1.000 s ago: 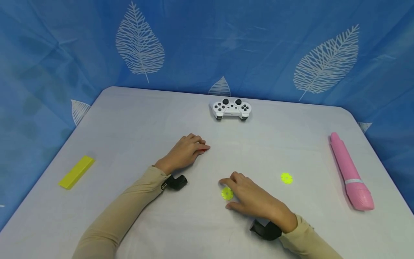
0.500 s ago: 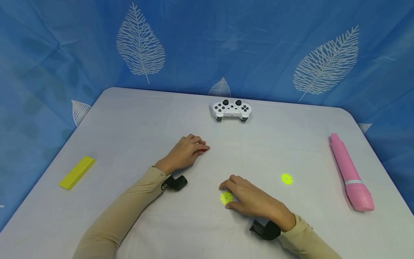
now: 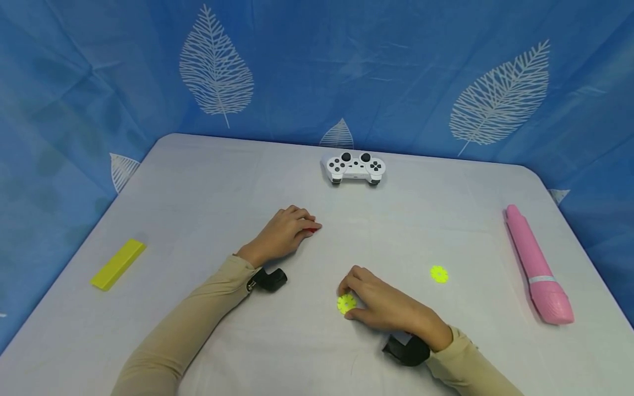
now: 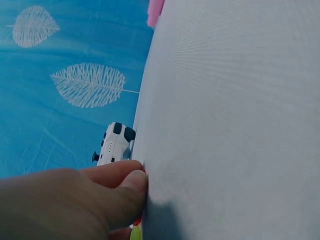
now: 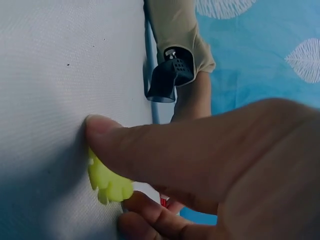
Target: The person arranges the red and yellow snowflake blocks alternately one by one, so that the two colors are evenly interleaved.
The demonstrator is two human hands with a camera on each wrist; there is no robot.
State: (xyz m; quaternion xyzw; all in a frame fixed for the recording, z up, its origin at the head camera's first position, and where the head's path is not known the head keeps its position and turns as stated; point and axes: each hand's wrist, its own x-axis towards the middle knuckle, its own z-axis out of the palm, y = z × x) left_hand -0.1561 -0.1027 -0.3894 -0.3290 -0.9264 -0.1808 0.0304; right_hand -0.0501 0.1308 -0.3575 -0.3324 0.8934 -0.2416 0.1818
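My right hand (image 3: 383, 301) pinches a yellow-green, notched flower-shaped disc (image 3: 346, 304) by its edge, down at the tabletop. In the right wrist view the thumb lies at one side of the notched disc (image 5: 109, 184) and the fingers at the other. Farther up and to the left, my left hand (image 3: 279, 234) holds a small red piece (image 3: 312, 229), mostly hidden under the fingers and thumb. A bit of yellow-green (image 4: 136, 233) shows below the red in the left wrist view. Another yellow-green flower-shaped disc (image 3: 439, 274) lies flat, right of my right hand.
A white game controller (image 3: 354, 168) stands at the back of the white table (image 3: 223, 176). To the far right lies a folded pink umbrella (image 3: 537, 264); at the left, a long yellow block (image 3: 118, 264). A blue leaf-print curtain (image 3: 386, 71) hangs behind.
My right hand has drawn the disc slightly toward me, and its fingers have closed in on the disc's edge. The left hand stays in place.
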